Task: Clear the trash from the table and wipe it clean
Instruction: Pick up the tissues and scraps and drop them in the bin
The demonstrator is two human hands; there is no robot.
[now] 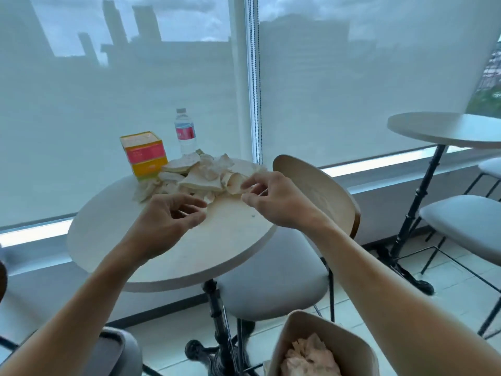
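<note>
Round pale café table point(113, 240) bears a heap of pale peel scraps point(195, 175). My left hand point(165, 215) and right hand point(268, 199) hover half-curled, holding nothing; clearing is underway, next gather scraps into the tan bin point(295, 337).

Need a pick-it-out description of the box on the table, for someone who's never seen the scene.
Find the round white table by the window. At its far edge, left of the water bottle, stands the box. It is the only bright thing there: yellow with a pink band, beside the pale peel pile.

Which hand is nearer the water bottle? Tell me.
Right. The right hand is at the near right edge of the trash pile in front of the water bottle; the left hand is nearer the camera, further left.
</note>
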